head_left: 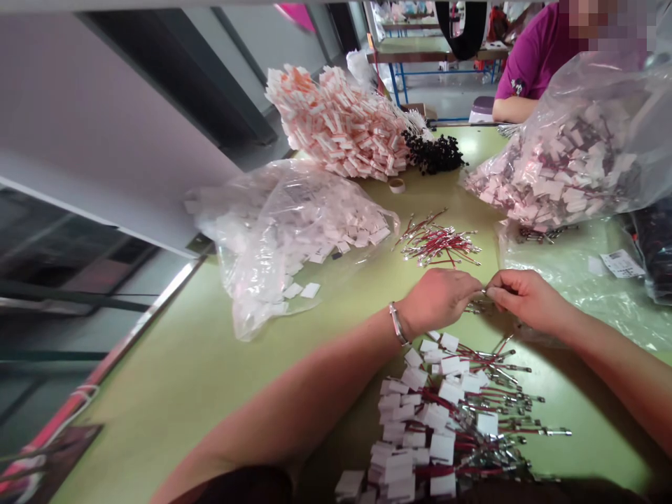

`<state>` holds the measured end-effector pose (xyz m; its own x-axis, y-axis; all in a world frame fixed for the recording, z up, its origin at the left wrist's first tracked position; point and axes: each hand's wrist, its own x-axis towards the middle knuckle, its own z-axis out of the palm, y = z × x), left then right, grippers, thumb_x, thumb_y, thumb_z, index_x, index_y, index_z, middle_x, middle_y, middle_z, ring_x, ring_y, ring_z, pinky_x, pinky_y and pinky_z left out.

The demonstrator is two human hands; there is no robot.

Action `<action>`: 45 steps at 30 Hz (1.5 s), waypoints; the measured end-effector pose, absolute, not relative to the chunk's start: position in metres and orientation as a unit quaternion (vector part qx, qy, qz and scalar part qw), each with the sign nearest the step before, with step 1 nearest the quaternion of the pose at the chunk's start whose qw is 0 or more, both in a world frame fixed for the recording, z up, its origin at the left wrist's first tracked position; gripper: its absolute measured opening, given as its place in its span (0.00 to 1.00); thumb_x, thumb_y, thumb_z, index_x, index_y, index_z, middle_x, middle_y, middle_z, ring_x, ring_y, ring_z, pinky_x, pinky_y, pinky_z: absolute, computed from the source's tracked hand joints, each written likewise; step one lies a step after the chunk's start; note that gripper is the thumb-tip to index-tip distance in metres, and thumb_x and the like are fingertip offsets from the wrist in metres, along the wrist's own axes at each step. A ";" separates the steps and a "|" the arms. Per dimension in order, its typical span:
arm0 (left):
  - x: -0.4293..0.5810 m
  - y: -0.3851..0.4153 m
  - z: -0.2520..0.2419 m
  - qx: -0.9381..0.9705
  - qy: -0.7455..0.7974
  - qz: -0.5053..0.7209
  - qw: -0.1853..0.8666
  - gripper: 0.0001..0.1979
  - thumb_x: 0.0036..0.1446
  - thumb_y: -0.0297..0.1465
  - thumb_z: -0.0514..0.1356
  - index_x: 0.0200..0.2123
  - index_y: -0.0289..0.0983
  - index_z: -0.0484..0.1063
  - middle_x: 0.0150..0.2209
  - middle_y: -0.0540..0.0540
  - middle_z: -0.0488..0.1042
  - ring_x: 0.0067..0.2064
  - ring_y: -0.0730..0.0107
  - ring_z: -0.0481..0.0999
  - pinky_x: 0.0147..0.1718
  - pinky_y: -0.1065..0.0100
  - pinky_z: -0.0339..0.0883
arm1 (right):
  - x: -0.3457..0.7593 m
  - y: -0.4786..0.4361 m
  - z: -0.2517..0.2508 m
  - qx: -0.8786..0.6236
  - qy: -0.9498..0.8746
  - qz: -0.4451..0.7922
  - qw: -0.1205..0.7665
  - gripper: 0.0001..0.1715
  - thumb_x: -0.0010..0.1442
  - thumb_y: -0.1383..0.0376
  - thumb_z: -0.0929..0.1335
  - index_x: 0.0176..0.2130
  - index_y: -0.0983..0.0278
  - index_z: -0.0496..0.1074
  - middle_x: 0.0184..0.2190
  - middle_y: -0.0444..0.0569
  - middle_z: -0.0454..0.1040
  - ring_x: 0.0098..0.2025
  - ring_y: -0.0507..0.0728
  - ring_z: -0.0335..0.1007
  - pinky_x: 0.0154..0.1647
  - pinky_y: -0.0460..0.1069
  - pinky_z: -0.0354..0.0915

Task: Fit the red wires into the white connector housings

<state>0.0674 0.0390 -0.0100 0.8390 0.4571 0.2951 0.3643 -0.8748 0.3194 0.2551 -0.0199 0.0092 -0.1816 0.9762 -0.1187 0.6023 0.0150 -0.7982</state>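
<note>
My left hand (pixel 444 297), with a silver bracelet at the wrist, and my right hand (pixel 525 297) meet fingertip to fingertip above the table. Both are closed in a pinch on a small shiny metal piece (pixel 484 291), perhaps a wire terminal; most of it is hidden by the fingers. Just beyond lies a loose pile of short red wires (pixel 444 245) with metal terminals at their ends. On the near side, red wires with white plastic connector housings (pixel 441 448) are heaped, their metal ends toward the right. A few more metal ends (pixel 479 306) show under my hands.
A clear bag of white housings (pixel 309 210) lies open at left. Behind it are bundled white-and-orange pieces (pixel 346 126), black-tipped wires (pixel 438 154) and a tape roll (pixel 397 185). Another full bag (pixel 567 164) stands at right, near a person in a purple sleeve (pixel 530 56).
</note>
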 end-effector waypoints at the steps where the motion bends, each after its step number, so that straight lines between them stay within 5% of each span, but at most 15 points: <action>1: 0.068 0.042 -0.008 0.949 0.218 0.183 0.133 0.12 0.62 0.30 0.50 0.34 0.37 0.73 0.30 0.48 0.76 0.32 0.71 0.72 0.33 0.69 0.64 | 0.255 -0.019 0.008 -0.600 -0.658 0.379 0.253 0.14 0.57 0.60 0.62 0.23 0.62 0.65 0.18 0.41 0.67 0.20 0.50 0.58 0.23 0.46 0.56; 7: 0.062 0.079 0.003 0.863 0.396 0.275 0.149 0.13 0.63 0.36 0.52 0.34 0.37 0.74 0.34 0.44 0.75 0.39 0.66 0.72 0.40 0.64 0.65 | 0.253 -0.015 -0.001 -0.600 -0.747 0.205 0.201 0.13 0.61 0.61 0.62 0.31 0.62 0.73 0.27 0.47 0.74 0.27 0.53 0.66 0.30 0.49 0.60; 11: 0.057 0.100 -0.011 0.825 0.515 0.212 0.098 0.11 0.56 0.34 0.60 0.40 0.34 0.73 0.37 0.41 0.75 0.40 0.60 0.72 0.40 0.61 0.66 | 0.251 -0.019 0.001 -0.586 -0.795 0.111 0.113 0.15 0.62 0.59 0.62 0.33 0.60 0.76 0.30 0.50 0.75 0.30 0.55 0.68 0.31 0.50 0.59; 16: 0.050 0.113 -0.026 0.853 0.478 0.193 0.077 0.10 0.57 0.29 0.57 0.41 0.34 0.75 0.37 0.41 0.76 0.41 0.59 0.73 0.41 0.61 0.66 | 0.258 -0.019 0.003 -0.572 -0.808 0.053 0.129 0.19 0.64 0.58 0.59 0.34 0.60 0.76 0.31 0.50 0.75 0.29 0.55 0.68 0.29 0.50 0.58; 26: 0.042 0.116 -0.025 0.830 0.436 0.348 0.011 0.12 0.56 0.25 0.55 0.37 0.37 0.78 0.37 0.45 0.78 0.42 0.63 0.73 0.46 0.61 0.65 | 0.309 0.002 0.020 -0.660 -0.727 -0.017 0.189 0.19 0.62 0.58 0.60 0.28 0.63 0.73 0.25 0.49 0.73 0.26 0.54 0.63 0.28 0.49 0.53; 32: 0.050 0.091 -0.012 0.935 0.318 0.150 -0.054 0.14 0.59 0.24 0.51 0.40 0.36 0.76 0.36 0.42 0.77 0.41 0.60 0.73 0.43 0.59 0.65 | 0.339 0.014 0.013 -0.728 -0.676 -0.021 0.113 0.17 0.58 0.57 0.61 0.26 0.62 0.73 0.22 0.47 0.72 0.22 0.54 0.57 0.23 0.49 0.47; 39: 0.037 0.090 -0.007 0.937 0.324 0.125 0.035 0.22 0.56 0.21 0.50 0.52 0.37 0.70 0.48 0.43 0.73 0.51 0.63 0.70 0.49 0.62 0.64 | 0.349 0.015 0.027 -0.749 -0.659 -0.015 0.071 0.16 0.57 0.57 0.63 0.32 0.62 0.77 0.26 0.52 0.77 0.25 0.57 0.63 0.25 0.49 0.51; 45: 0.031 0.090 0.012 0.941 0.291 0.135 0.107 0.12 0.59 0.27 0.53 0.37 0.39 0.76 0.38 0.45 0.75 0.45 0.64 0.71 0.46 0.60 0.64 | 0.353 0.013 0.042 -0.768 -0.635 -0.035 0.076 0.16 0.57 0.58 0.63 0.32 0.63 0.77 0.27 0.53 0.77 0.25 0.56 0.63 0.27 0.49 0.51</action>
